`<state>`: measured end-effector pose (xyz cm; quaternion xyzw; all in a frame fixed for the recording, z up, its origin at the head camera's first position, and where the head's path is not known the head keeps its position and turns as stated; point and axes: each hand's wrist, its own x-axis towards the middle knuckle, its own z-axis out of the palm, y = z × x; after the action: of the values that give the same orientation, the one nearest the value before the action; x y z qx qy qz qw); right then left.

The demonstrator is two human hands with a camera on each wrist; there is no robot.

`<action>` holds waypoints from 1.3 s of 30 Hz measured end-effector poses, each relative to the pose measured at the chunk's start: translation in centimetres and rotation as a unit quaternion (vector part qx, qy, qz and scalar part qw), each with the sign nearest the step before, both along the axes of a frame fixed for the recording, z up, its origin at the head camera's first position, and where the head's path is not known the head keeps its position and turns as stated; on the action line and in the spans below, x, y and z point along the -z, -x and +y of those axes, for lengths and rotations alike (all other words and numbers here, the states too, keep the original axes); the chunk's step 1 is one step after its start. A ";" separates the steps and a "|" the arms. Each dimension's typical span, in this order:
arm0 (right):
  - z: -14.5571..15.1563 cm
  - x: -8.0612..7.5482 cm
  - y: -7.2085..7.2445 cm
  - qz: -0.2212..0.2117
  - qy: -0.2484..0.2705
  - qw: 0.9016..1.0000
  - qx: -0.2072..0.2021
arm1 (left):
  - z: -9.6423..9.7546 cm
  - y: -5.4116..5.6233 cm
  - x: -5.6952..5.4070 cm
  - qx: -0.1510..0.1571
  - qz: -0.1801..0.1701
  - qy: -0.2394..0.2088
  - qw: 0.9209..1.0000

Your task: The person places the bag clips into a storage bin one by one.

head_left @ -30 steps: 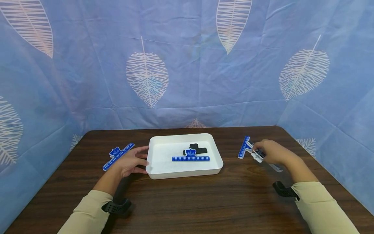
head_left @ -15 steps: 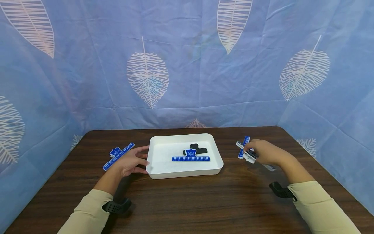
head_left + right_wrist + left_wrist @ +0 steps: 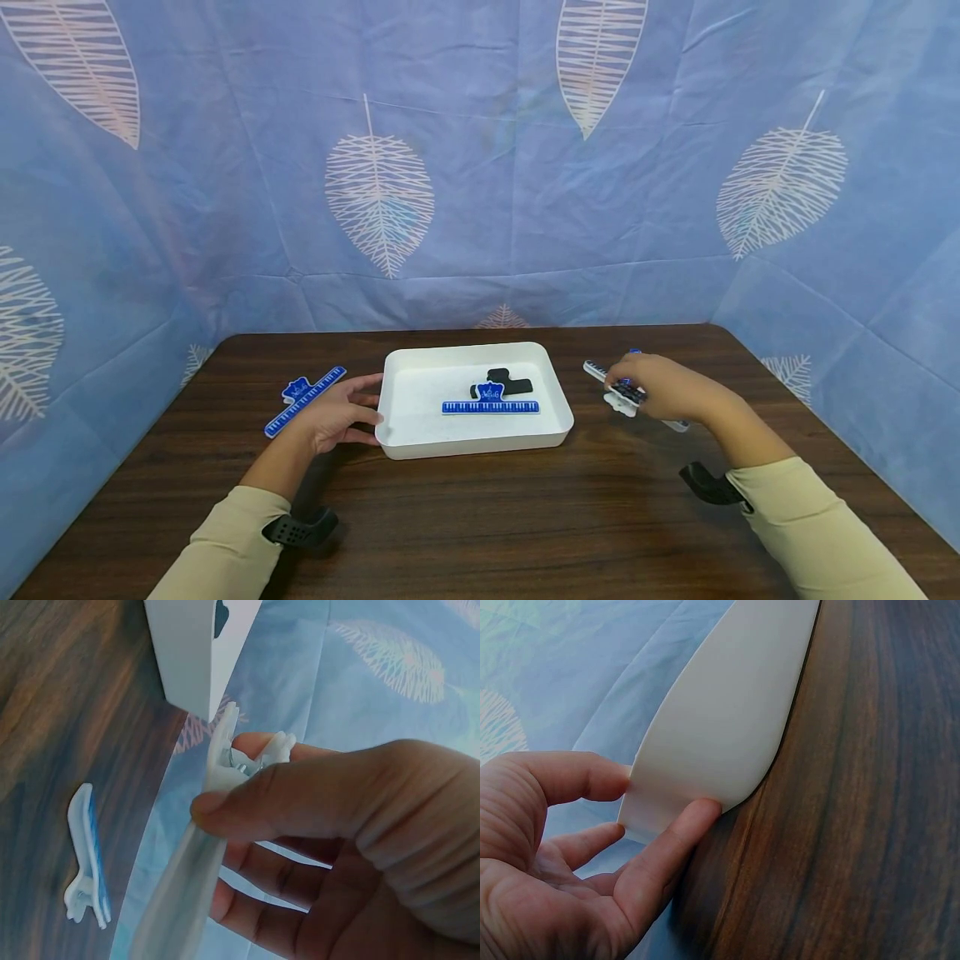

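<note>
My right hand (image 3: 671, 387) pinches a white clip with a long bar and black key markings (image 3: 621, 406). In the right wrist view, thumb and fingers press either side of the clip (image 3: 176, 900), whose metal spring shows. Behind that hand lies a blue-and-white keyboard-patterned clip (image 3: 635, 351), mostly hidden in the head view; the right wrist view shows this clip (image 3: 87, 855) on the table. My left hand (image 3: 337, 414) has its fingers spread against the left end of a white tray (image 3: 472, 450). Inside the tray are a blue keyboard clip (image 3: 491, 407) and a black clip (image 3: 517, 386).
Another blue keyboard clip (image 3: 303, 403) lies on the dark wooden table (image 3: 480, 525), just left of my left hand. A blue cloth with white leaf prints (image 3: 480, 167) hangs behind the table and along its sides.
My right hand has moved left with the white clip, passing over the blue clip on the right and covering most of it. The left hand and the tray have stayed put.
</note>
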<state>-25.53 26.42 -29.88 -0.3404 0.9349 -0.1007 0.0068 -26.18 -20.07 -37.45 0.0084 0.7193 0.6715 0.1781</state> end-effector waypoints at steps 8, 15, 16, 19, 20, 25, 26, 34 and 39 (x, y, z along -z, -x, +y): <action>-1.6 -0.7 -0.3 -0.002 -0.016 1.000 -0.007 | 0.0 0.0 -0.1 -0.001 0.002 0.003 1.000; -2.8 -1.0 -0.4 0.009 -0.024 0.999 -0.032 | 0.1 0.0 -0.1 -0.001 0.001 0.002 1.000; -3.0 -1.1 -0.4 0.008 -0.026 0.999 -0.034 | 0.1 0.0 -0.1 -0.001 0.001 0.002 1.000; -3.7 -1.3 -0.4 0.008 -0.033 0.999 -0.039 | 0.1 0.0 -0.1 -0.002 0.001 0.004 1.000; -3.9 -1.4 -0.4 0.006 -0.036 0.999 -0.038 | 0.1 0.0 -0.1 -0.002 0.001 0.005 1.000; -4.9 -1.4 -0.2 -0.003 -0.048 0.998 -0.043 | 0.1 0.0 -0.1 0.000 0.000 0.007 1.000; -5.1 -1.4 -0.1 -0.007 -0.049 0.998 -0.043 | 0.1 0.0 -0.1 0.000 0.000 0.007 1.000; -6.7 -1.5 0.4 -0.014 -0.066 0.997 -0.049 | 0.1 -0.1 0.0 0.001 0.001 0.012 1.000; -7.8 -1.7 0.7 -0.012 -0.075 0.996 -0.055 | 0.1 0.1 0.0 0.000 0.002 0.012 1.000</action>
<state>-26.27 18.64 -28.22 -0.3888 0.9194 -0.0336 0.0488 -26.23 -19.99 -37.47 0.0073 0.7277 0.6627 0.1766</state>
